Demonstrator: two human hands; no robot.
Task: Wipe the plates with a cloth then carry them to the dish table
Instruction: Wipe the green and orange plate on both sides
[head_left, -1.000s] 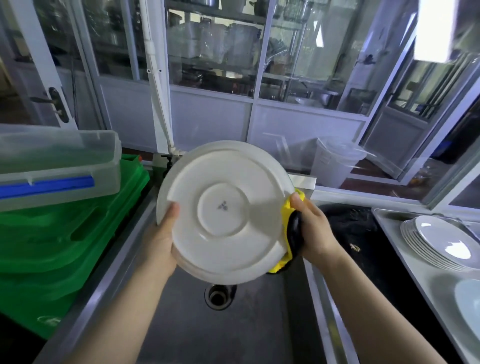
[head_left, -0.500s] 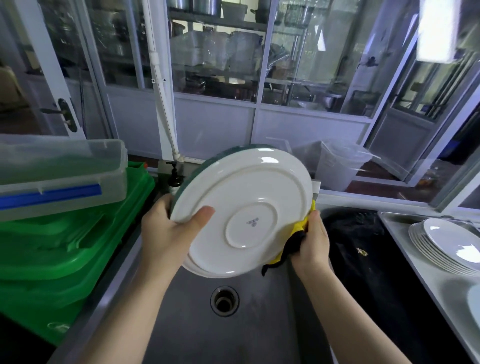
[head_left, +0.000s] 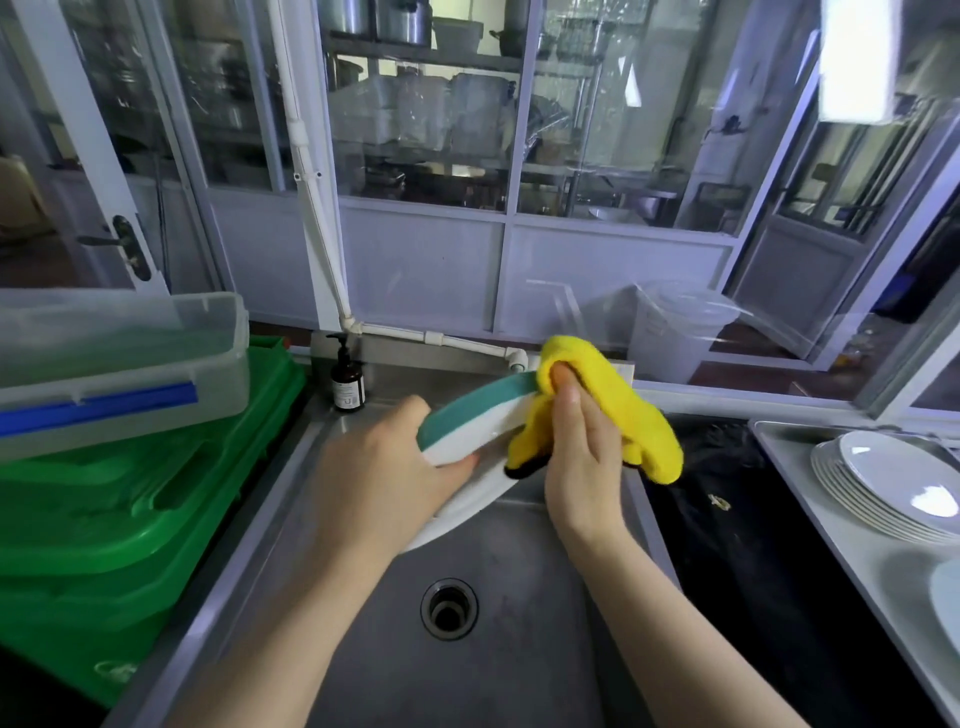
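Two bare forearms reach forward from the bottom edge over a steel sink (head_left: 519, 649), whose round drain (head_left: 449, 608) sits between them. The left hand (head_left: 384, 467) grips the near-left rim of a plate (head_left: 470, 434), thumb on the side facing the camera and fingers curled behind it. The plate is tilted nearly edge-on above the basin; its rim shows a teal band over white. The right hand (head_left: 582, 457) presses a yellow cloth (head_left: 613, 410) against the plate's right edge, its fingers fairly straight and wrapped partly in the fabric, with the cloth bunched over the fingertips and hanging down to the right. A dark trim shows at the cloth's lower edge.

To the left of the sink stand stacked green crates (head_left: 130, 493), with a clear plastic lidded box (head_left: 119, 364) with a blue clip resting on top. To the right, a steel counter (head_left: 883, 597) carries a stack of white plates (head_left: 893, 483). A dark area lies between sink and counter.

At the sink's back left corner stands a brown pump bottle (head_left: 347, 382). A white pipe (head_left: 322, 218) runs down the wall behind it. Beyond are glass-panelled partitions (head_left: 467, 130), with shelves of pots and containers blurred behind them.
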